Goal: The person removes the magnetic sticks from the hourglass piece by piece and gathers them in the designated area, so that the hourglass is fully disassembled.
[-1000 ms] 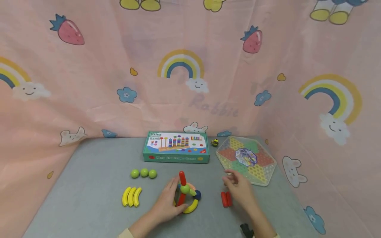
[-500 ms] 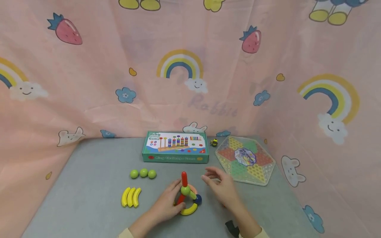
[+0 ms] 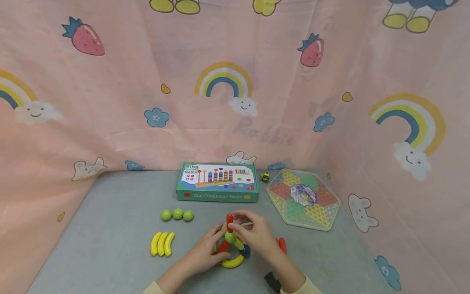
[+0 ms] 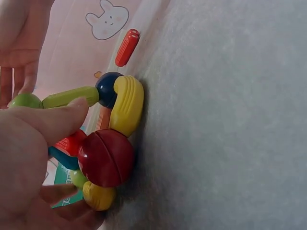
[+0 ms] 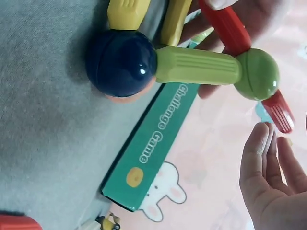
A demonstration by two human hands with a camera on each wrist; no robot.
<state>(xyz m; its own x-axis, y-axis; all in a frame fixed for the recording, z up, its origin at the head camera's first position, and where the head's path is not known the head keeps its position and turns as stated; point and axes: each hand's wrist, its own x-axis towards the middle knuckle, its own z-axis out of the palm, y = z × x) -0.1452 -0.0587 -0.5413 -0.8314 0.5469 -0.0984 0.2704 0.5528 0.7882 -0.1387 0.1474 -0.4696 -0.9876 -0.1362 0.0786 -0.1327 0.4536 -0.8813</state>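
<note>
A magnetic stick-and-ball structure (image 3: pixel 232 261) stands at the front middle of the table. Its ring base has curved yellow pieces and a dark blue ball (image 5: pixel 122 62); slanting rods meet at a green ball (image 3: pixel 230 237) on top. My left hand (image 3: pixel 203 254) grips its left side, thumb in front and fingers behind. From the top ball a red rod (image 3: pixel 229 222) points upward. My right hand (image 3: pixel 257 236) is around this rod with fingers extended; in the right wrist view a gap shows between fingertips and rod. Two loose red rods (image 3: pixel 282 245) lie partly hidden behind my right hand.
Several green balls (image 3: pixel 178 214) and curved yellow sticks (image 3: pixel 161 244) lie in rows at left. Behind stand a green game box (image 3: pixel 217 197), a small bee figure (image 3: pixel 264 177) and a hexagonal board (image 3: pixel 293 210). A patterned pink cloth hangs behind the table.
My right hand has moved left from over the loose red rods to the upright rod on the structure. My left hand keeps its grip, and the structure has shifted and turned slightly.
</note>
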